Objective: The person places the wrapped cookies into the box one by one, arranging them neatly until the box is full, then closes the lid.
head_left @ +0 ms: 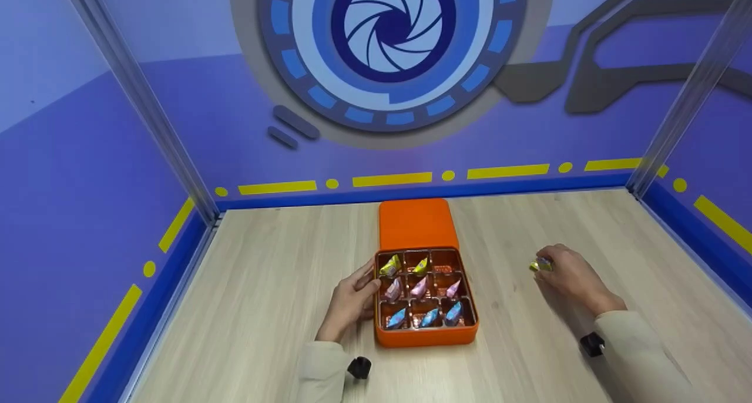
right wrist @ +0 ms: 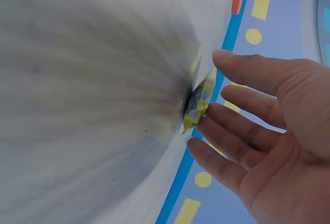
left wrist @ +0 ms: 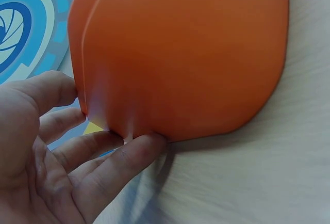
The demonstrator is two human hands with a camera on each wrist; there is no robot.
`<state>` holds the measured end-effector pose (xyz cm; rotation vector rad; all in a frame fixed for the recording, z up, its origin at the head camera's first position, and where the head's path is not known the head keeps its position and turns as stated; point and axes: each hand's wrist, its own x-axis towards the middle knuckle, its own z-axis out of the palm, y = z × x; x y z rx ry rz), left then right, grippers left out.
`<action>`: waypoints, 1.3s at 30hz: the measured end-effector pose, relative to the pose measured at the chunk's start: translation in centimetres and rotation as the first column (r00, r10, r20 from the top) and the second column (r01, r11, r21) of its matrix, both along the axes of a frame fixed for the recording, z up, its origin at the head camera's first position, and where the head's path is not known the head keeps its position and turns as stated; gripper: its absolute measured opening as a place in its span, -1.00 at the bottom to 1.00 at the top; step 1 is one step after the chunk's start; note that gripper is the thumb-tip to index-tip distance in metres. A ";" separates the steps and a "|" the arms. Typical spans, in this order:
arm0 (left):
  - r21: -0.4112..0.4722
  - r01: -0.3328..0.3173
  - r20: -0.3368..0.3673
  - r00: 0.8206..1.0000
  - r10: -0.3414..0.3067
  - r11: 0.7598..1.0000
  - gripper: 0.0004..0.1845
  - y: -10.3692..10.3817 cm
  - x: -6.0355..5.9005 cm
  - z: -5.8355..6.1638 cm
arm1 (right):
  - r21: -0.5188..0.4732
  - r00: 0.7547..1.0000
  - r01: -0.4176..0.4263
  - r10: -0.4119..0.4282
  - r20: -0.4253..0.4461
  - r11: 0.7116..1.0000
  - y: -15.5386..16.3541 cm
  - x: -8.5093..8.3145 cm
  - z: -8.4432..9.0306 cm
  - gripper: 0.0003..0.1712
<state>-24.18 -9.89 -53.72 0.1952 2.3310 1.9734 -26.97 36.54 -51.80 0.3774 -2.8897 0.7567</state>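
An orange box (head_left: 426,337) with a divided clear tray lies on the table. Yellow wrapped candies (head_left: 390,266) sit in the left and middle compartments of its back row, pink ones (head_left: 418,286) across the middle row and blue ones (head_left: 429,317) across the front row. My left hand (head_left: 348,303) holds the box's left side, thumb at the rim and fingers against the wall (left wrist: 180,59). To the right, my right hand (head_left: 573,276) is around a yellow wrapped candy (right wrist: 199,101) on the table, its thumb and fingers spread about it.
An orange lid (head_left: 416,224) lies flat directly behind the box. Blue-purple printed panels (head_left: 194,121) with metal corner posts (head_left: 147,103) enclose the wooden table (head_left: 270,285) at the back and both sides. A black wrist device (head_left: 359,368) is beside the left sleeve.
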 end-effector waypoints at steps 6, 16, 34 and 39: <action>-0.010 -0.009 0.005 1.000 0.009 1.000 -0.40 0.1 0.0 0.1 | 0.008 0.999 -0.007 0.007 -0.041 1.000 0.1 -0.1 -0.3 -0.66; 0.004 -0.016 0.014 1.000 0.016 1.000 -0.39 0.1 -0.1 0.0 | -0.004 0.999 0.008 -0.008 -0.043 1.000 0.1 -0.1 -0.4 -0.72; -0.014 0.000 -0.012 1.000 0.000 1.000 -0.40 0.1 -0.1 0.0 | 0.003 0.997 0.013 -0.012 -0.071 1.000 0.2 0.1 -0.4 -0.68; 0.002 0.000 0.008 1.000 0.000 1.000 -0.39 0.1 -0.1 -0.1 | -0.014 0.997 0.032 -0.033 -0.076 0.999 0.2 0.0 -0.3 -0.75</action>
